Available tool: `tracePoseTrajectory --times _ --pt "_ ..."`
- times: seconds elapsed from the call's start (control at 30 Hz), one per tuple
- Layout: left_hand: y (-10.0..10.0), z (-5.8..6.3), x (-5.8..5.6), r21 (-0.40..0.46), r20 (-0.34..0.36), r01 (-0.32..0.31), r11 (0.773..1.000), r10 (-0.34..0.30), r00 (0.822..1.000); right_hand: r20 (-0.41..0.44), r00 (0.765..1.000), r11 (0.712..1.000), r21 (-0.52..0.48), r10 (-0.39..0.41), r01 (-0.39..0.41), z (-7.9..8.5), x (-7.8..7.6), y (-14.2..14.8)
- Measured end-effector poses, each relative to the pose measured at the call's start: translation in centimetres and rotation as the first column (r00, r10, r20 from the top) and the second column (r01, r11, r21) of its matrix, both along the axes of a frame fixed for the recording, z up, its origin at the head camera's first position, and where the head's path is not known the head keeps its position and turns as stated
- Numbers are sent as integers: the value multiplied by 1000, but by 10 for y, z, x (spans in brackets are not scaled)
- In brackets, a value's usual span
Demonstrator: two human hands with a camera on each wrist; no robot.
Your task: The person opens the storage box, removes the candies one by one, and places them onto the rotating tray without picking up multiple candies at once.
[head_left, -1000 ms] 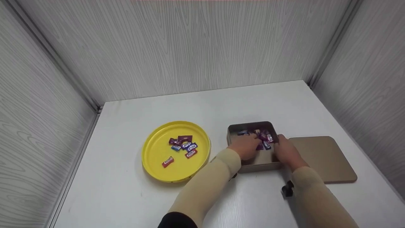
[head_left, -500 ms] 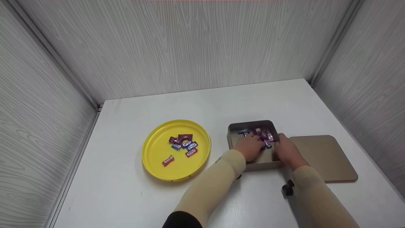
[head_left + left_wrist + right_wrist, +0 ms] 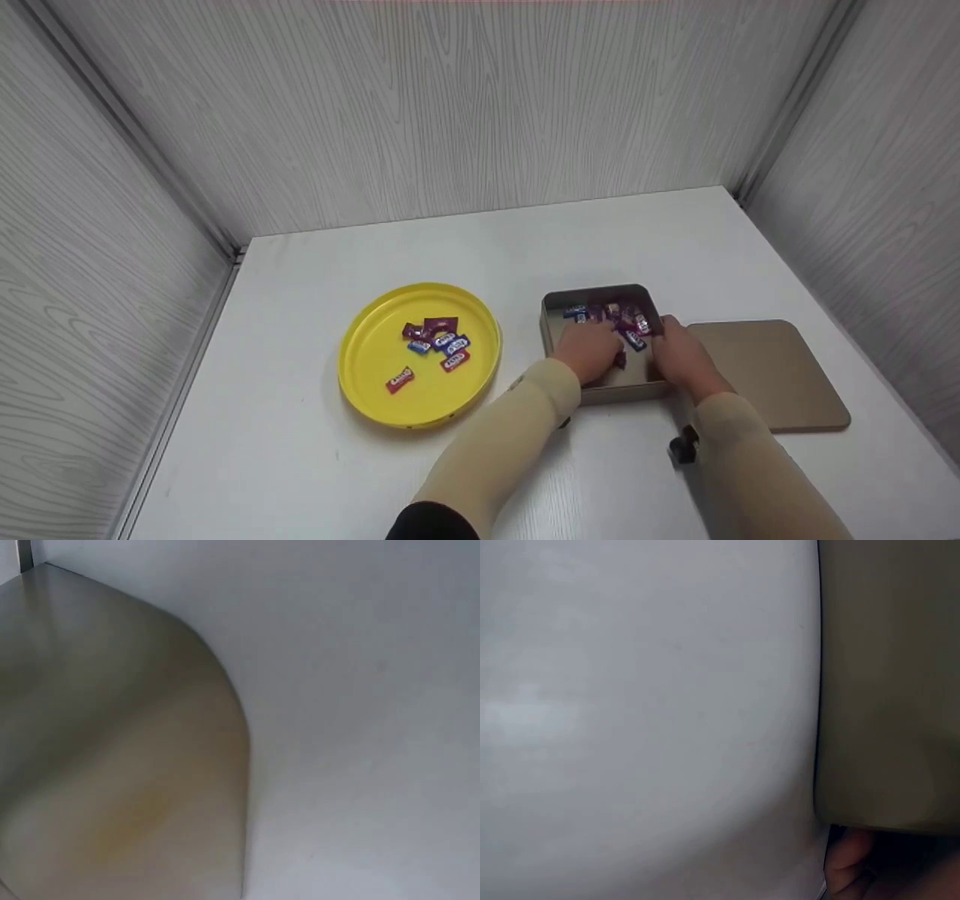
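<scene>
A rectangular metal tin (image 3: 626,393) holds several small wrapped candies (image 3: 634,339) in purple and blue. My left hand (image 3: 589,350) reaches down inside it, fingers bent toward the candies and their tips hidden; a dark purple candy (image 3: 620,359) shows beside them. I cannot tell whether these fingers pinch a candy. My right hand (image 3: 681,356) grips the tin's right wall at the rim. In the right wrist view, curled fingers (image 3: 849,855) show beyond the tin's corner. The left wrist view has the tin's outer wall (image 3: 150,720) close up.
Left of the tin, a round yellow tray (image 3: 367,360) bears several wrapped candies, one red candy (image 3: 400,380) lying apart. The tin's flat lid (image 3: 776,375) lies on the white table (image 3: 247,405) at the right, beside my right forearm. Grey wood-grain panels (image 3: 480,112) enclose the table.
My left hand has moved a little to the right within the tin, then slightly back left, and candies around its fingers have shifted. My right hand has stayed on the tin's wall.
</scene>
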State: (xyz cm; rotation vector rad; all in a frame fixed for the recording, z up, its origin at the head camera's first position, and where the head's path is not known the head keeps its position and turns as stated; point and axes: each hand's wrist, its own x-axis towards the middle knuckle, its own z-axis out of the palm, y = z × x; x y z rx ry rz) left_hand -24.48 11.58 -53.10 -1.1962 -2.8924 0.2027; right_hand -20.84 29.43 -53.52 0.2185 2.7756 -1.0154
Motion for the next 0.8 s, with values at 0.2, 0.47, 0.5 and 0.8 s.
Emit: tracePoseTrajectory --times 0.2,0.47,0.5,0.8 --pt "-2 1 3 2 -23 12 1000 -12 1000 -4 1000 1000 5 3 -3 1 1 0" --pt "-7 6 5 44 20 24 999 -25 999 -8 1000 1000 3 -2 2 1 2 1" --pt "-7 7 5 50 25 25 998 -26 999 -13 1000 1000 7 -3 3 1 2 1" --pt "-20 22 4 115 98 -3 993 -8 995 -2 1000 1000 -16 -12 12 1 0 0"
